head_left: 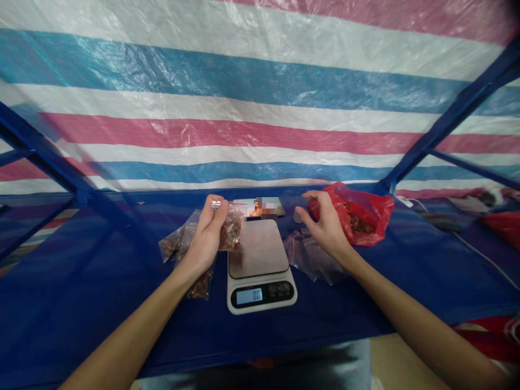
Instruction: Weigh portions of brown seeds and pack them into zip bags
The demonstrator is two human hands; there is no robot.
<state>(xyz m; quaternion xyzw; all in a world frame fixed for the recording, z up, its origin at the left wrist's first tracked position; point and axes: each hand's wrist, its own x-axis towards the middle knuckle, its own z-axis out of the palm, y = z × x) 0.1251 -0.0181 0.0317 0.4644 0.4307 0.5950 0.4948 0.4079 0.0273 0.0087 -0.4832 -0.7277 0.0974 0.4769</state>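
One filled zip-lock bag [232, 234] is in the left hand [206, 235], whose thumb and fingers are clamped on its upper edge. It hangs over the left side of the digital scale [262, 244]; whether it touches the plate, I cannot tell. With brown dried pieces inside, the bag is probably light and soft, its film rather slippery, and the pieces may break under a strong squeeze; therefore the flat strip near the seal seems the best place to hold. The scale shows 0.0. Other filled bags [200, 286] lie near the left hand, on the blue table [101, 303]. The right hand [327, 225] has its thumb and fingers apart, just beside an open red plastic bag [379, 219] with similar brown pieces. Below its wrist lie several flat clear bags [311, 261]. Behind the scale lies a lit screen [248, 209], and farther hangs a striped tarpaulin [244, 130].
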